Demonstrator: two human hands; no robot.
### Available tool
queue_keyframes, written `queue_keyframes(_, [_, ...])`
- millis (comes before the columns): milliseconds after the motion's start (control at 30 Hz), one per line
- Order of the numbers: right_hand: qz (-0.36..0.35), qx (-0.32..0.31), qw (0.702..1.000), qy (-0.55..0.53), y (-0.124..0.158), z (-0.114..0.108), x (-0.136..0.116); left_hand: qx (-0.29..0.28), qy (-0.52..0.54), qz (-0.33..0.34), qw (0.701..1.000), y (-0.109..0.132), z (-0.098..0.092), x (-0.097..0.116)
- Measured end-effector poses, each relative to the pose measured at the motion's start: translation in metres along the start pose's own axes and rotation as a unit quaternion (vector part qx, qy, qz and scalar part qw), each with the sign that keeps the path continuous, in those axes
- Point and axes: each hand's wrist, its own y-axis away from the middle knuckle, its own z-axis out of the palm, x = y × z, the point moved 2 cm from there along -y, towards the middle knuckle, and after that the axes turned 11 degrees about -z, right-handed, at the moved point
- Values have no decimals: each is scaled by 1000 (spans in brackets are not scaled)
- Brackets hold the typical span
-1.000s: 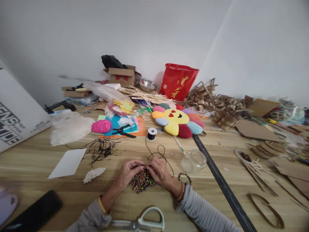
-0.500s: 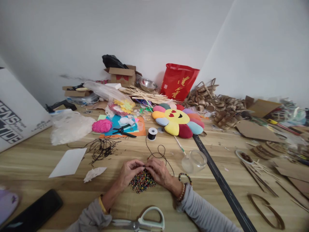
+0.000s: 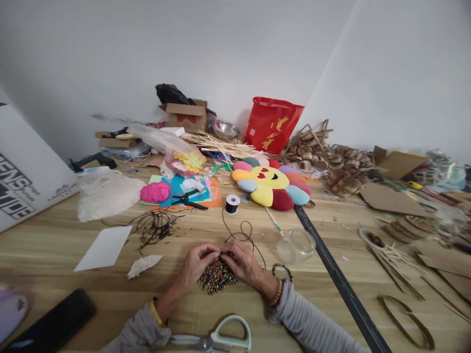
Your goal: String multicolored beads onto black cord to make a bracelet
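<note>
Both hands meet fingertip to fingertip just above a pile of small multicoloured beads (image 3: 218, 280). My left hand (image 3: 196, 263) is closed in a pinch; a tiny dark thing shows at its fingertips, too small to name. My right hand (image 3: 243, 262) pinches beside it, where a black cord (image 3: 251, 240) comes in behind the fingers. From there the cord loops back to a white-ended spool (image 3: 232, 204). By the right wrist lies a beaded bracelet (image 3: 282, 266). Pale-handled scissors (image 3: 221, 338) rest near the front edge, between the forearms.
A glass jar (image 3: 296, 245) stands right of the hands. On the left lie tangled black cord scraps (image 3: 158, 226), white paper (image 3: 104, 248), a crumpled tissue (image 3: 144, 265) and a phone (image 3: 53, 321). Behind are pliers (image 3: 189, 200), pink yarn (image 3: 155, 191) and a flower cushion (image 3: 270, 181).
My right fingers have shifted very slightly against the left ones. The left hand, beads, cord and spool look nearly the same.
</note>
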Motion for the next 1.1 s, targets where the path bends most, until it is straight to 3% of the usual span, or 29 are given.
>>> queue_keyframes(200, [35,29,999,22,1,-5,-1,43,2,25,999,1,0,1])
queue_keyframes(367, [0,12,1000,-18,-5,-7,-2,27,-9,22,999,4,2,4])
queue_keyframes(533, [10,4,1000,-26,-7,-5,-2,21,-13,34,999,5,3,10])
queue_keyframes(933, [44,72,996,-1,1,-8,8,53,29,13,998,0,-4,4])
queue_keyframes(1100, [59,66,996,24,4,-7,15,57,5,21,998,0,-3,0])
